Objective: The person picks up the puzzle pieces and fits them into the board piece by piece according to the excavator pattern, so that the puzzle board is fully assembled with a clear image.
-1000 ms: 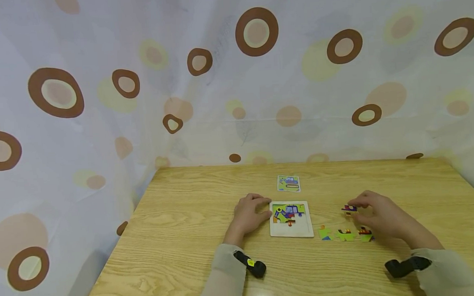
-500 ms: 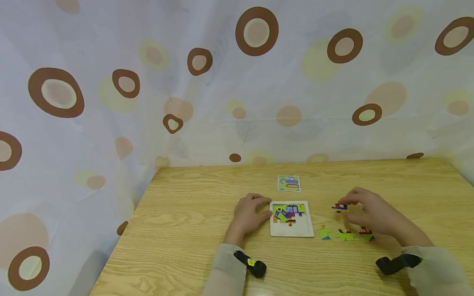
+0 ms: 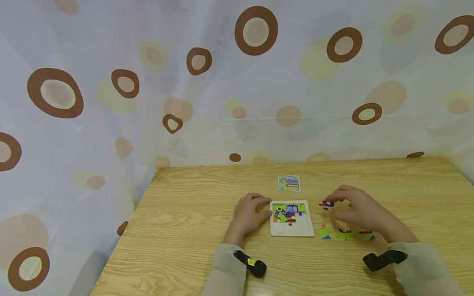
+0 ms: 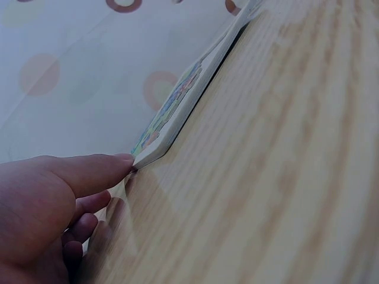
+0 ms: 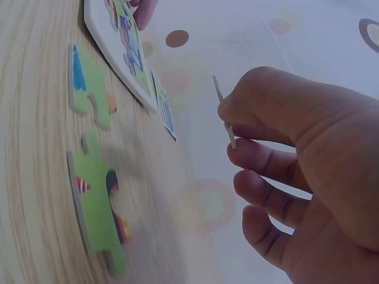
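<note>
My right hand (image 3: 356, 208) pinches a purple, yellow and red jigsaw piece (image 3: 326, 205) between thumb and fingers, above the table to the right of a white puzzle tray (image 3: 303, 229). The right wrist view shows that piece (image 5: 217, 87) edge-on, its printed face hidden. Several joined pieces fill the tray's upper part with a blue excavator (image 3: 292, 209); its lower part shows bare white. At the tray's left edge rests my left hand (image 3: 249, 214). In the left wrist view, its thumb (image 4: 103, 171) touches the tray's corner, the other fingers loosely bent.
Three loose green jigsaw pieces lie in a row right of the tray: one with a blue corner (image 3: 325, 232), a middle one (image 3: 346, 235) and a right one (image 3: 366, 235). A small excavator picture card (image 3: 289, 183) lies behind the tray. A patterned curtain (image 3: 220, 140) backs the table.
My right hand has moved left, carrying the purple jigsaw piece from above the loose pieces closer to the tray. The left hand and tray have stayed in place.
</note>
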